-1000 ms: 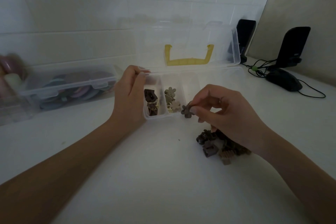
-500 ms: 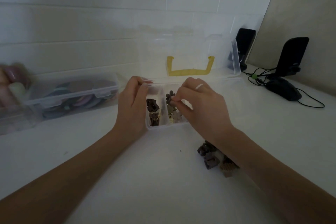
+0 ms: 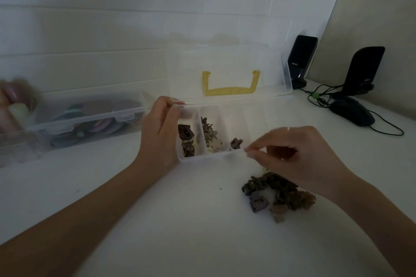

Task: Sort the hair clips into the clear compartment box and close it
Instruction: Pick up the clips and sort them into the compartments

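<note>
**Two hands at the open compartment box, loose clips on the table**

A white table (image 3: 157, 220) fills the lower part of the view, backed by a pale tiled wall (image 3: 112, 18). Both bare forearms reach in from the bottom corners and angle toward the middle.

The clear compartment box (image 3: 203, 156) sits on the table near the wall. Its lid (image 3: 225, 60) stands raised behind it, showing a yellow handle (image 3: 230, 87). To the left lies a second clear box (image 3: 90, 117), shut, with blurred round coloured things inside. At the far right stand two black speakers (image 3: 367, 69) and a black mouse (image 3: 352, 111) with cables.

The left hand (image 3: 158, 132) is set against the box's left end, palm toward the box, thumb and fingers curled over the upper left corner and gripping the wall. The right hand (image 3: 290, 155) hovers over the box's front edge at its right part, wrist low, thumb and forefinger tips pressed together; whether anything lies between them cannot be told.

A pile of brown and grey hair clips (image 3: 276, 193) lies on the table just below the right hand. Dark brown clips (image 3: 185, 137) fill the leftmost compartment, and flower-shaped tan clips (image 3: 210, 132) the next. One dark flower clip (image 3: 236, 143) rests in the third compartment, just left of the right fingertips.
</note>
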Action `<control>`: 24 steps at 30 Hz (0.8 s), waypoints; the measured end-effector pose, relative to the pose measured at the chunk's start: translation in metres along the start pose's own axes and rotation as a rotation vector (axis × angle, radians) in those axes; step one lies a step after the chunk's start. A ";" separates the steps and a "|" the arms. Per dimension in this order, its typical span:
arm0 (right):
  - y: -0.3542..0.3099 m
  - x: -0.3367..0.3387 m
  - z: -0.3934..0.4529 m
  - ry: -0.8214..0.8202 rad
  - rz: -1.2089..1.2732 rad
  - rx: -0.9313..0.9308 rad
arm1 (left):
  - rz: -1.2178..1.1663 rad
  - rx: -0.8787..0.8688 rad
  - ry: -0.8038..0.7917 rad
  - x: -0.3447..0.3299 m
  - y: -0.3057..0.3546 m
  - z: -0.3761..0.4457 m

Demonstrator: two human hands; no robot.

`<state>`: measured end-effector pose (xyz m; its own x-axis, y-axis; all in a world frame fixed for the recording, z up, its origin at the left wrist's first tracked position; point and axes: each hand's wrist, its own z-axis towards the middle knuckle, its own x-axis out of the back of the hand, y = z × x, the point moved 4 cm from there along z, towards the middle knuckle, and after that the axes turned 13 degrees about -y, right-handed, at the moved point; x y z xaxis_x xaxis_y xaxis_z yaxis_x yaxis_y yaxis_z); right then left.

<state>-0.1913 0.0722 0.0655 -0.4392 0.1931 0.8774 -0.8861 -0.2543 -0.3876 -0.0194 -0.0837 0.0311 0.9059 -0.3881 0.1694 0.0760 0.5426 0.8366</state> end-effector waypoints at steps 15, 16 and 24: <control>0.008 -0.025 -0.008 -0.385 0.011 -0.161 | 0.009 0.049 0.006 0.003 0.004 -0.008; 0.008 -0.026 -0.008 -0.366 0.033 -0.151 | 0.040 0.050 0.018 0.004 0.002 -0.007; 0.000 -0.016 -0.007 -0.140 0.340 -0.019 | 0.075 0.054 0.051 0.006 0.002 -0.010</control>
<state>-0.1858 0.0754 0.0499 -0.6859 -0.0317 0.7270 -0.6959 -0.2636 -0.6681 -0.0096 -0.0779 0.0289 0.9282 -0.3090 0.2072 -0.0140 0.5276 0.8494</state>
